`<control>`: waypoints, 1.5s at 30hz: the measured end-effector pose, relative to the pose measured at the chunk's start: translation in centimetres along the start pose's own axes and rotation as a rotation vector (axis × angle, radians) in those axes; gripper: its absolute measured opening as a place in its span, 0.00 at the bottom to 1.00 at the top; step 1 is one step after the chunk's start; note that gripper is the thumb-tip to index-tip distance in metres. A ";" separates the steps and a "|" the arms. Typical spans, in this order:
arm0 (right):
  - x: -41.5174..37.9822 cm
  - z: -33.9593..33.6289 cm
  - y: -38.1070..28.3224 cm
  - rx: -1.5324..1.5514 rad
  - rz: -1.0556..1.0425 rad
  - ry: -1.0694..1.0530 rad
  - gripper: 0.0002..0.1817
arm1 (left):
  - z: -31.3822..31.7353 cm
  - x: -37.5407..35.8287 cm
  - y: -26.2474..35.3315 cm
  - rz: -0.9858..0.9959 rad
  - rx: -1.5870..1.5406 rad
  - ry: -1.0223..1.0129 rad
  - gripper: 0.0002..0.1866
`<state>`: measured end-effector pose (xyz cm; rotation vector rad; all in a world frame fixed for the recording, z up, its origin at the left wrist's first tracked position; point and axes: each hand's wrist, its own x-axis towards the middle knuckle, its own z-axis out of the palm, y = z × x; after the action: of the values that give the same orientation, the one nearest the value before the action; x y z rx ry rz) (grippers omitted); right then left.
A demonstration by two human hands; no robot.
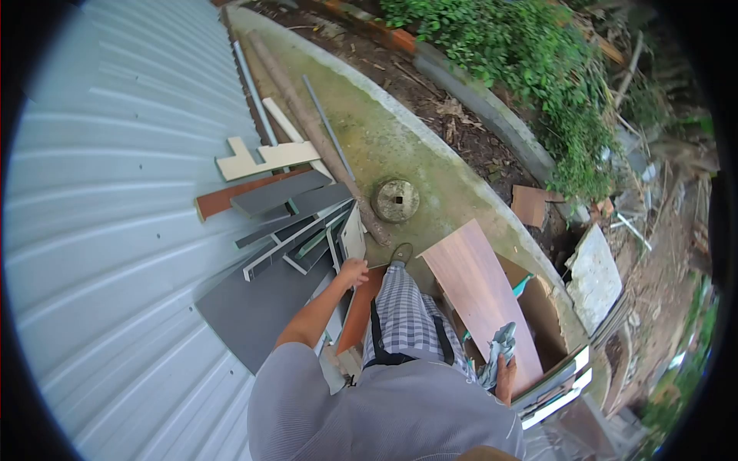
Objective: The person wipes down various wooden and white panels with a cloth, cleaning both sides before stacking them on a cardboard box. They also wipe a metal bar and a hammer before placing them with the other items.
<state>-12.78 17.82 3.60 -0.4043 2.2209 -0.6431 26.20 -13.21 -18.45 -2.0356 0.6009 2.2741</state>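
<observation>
My left hand (354,273) is at the lower end of a white panel (352,235) in a stack of boards. Its fingers are curled together, and what they hold, if anything, is hidden. My right hand (505,378) is closed round a crumpled grey-green cloth (500,349), low on my right side. Behind that cloth a wood-grain board (480,288) leans at a slant. Dark grey boards (280,194) and a large dark grey panel (254,307) lie to the left of my left hand. A reddish-brown board (361,307) stands beside my leg.
Corrugated metal sheeting (123,230) runs along the left. Ahead, a round concrete block (396,200) sits on the mossy slab (430,180), near a long pole (307,127). Cream board pieces (265,159) lie on the left. Leafy plants (507,61) and a broken pale slab (596,269) are on the right.
</observation>
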 end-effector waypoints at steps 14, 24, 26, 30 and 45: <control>-9.3 5.7 14.0 0.350 0.349 0.642 0.20 | 6.0 -2.5 9.5 0.026 0.659 -0.079 0.22; -14.7 17.9 21.7 0.759 0.653 1.049 0.17 | 24.2 -3.0 21.2 0.354 0.846 -0.222 0.19; -14.7 18.7 22.3 0.951 0.633 1.138 0.16 | 27.2 -4.1 19.7 0.363 0.871 -0.278 0.19; -15.1 16.3 23.0 0.894 0.702 1.123 0.18 | 30.4 -6.3 14.3 0.315 0.919 -0.426 0.19; -12.1 -7.0 38.7 0.749 0.448 1.128 0.18 | 31.4 -11.7 -1.7 0.230 1.013 -0.128 0.18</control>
<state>-13.37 57.64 -6.98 1.0496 2.6202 -1.6045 -1.51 0.57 -5.46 -1.3355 1.6015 1.5739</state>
